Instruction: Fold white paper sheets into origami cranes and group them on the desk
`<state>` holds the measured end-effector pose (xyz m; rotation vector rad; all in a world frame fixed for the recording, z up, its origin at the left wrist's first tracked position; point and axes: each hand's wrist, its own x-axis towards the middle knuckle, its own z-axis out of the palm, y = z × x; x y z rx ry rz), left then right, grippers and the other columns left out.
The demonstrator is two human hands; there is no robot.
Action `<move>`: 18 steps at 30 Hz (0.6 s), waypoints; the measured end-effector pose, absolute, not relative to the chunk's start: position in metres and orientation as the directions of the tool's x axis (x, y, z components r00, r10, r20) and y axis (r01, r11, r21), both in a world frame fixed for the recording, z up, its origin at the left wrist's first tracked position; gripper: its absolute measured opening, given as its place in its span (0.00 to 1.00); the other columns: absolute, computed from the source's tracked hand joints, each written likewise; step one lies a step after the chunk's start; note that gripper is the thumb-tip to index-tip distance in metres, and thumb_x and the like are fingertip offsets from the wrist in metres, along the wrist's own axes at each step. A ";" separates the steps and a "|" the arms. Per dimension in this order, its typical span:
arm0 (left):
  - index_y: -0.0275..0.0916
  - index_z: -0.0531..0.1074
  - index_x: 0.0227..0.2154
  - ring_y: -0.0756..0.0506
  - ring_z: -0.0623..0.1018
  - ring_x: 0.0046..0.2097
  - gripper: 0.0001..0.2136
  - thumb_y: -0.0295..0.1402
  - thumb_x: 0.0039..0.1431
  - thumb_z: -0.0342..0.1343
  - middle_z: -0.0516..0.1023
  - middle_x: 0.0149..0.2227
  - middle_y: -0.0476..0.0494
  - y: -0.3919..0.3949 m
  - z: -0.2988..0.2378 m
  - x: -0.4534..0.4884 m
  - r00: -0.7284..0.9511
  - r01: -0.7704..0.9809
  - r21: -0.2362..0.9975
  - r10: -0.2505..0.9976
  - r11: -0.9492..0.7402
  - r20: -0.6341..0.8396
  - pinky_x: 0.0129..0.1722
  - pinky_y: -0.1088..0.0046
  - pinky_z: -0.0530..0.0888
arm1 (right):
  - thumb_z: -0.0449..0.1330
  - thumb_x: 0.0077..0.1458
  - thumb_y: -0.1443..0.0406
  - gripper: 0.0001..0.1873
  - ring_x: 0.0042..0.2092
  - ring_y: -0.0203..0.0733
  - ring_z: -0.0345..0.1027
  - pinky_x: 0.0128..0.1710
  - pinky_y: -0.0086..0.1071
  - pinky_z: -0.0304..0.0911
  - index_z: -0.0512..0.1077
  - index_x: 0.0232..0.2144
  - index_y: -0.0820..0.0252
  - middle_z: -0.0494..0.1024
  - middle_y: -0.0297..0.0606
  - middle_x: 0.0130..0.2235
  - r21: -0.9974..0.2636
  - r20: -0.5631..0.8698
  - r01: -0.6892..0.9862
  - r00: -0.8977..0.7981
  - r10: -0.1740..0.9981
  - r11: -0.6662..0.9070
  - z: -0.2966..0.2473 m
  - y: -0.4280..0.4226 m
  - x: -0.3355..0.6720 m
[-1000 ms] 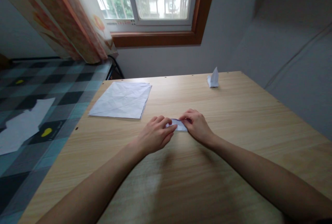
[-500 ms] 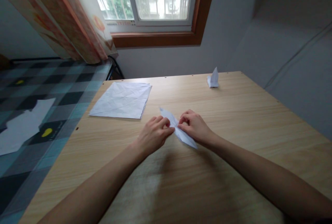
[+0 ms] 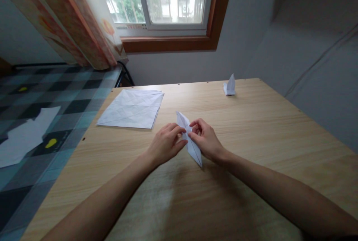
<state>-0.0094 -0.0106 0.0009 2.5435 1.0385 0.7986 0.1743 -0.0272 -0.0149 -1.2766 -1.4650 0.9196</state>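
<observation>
A narrow folded white paper [image 3: 193, 151], pointed at both ends, is held between my hands just above the wooden table. My right hand [image 3: 207, 139] pinches its middle from the right, with thumb and forefinger on the paper. On the other side, my left hand [image 3: 168, 142] has its fingertips at the paper's left edge; thumb and forefinger are a little apart, and whether they grip it is hard to make out. The fingers partly cover the paper's middle.
A stack of creased white paper sheets [image 3: 131, 108] lies at the table's [image 3: 268, 121] back left. Far right stands a small folded paper figure [image 3: 230, 86] with an upright point. Left of the table, cut paper pieces [image 3: 26, 135] rest on a checked bedcover [image 3: 16, 196].
The folded paper has turned more upright in view, its near tip swinging left and toward me. My left thumb and forefinger have parted somewhat.
</observation>
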 end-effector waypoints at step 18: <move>0.41 0.60 0.45 0.50 0.77 0.23 0.29 0.30 0.41 0.68 0.78 0.23 0.55 -0.018 -0.005 0.018 0.063 -0.271 0.963 0.998 0.018 -0.001 0.27 0.75 0.73 | 0.67 0.47 0.62 0.12 0.28 0.36 0.69 0.26 0.29 0.66 0.68 0.33 0.56 0.73 0.31 0.29 -0.989 0.143 -0.026 0.092 0.985 0.146 -0.015 -0.035 0.164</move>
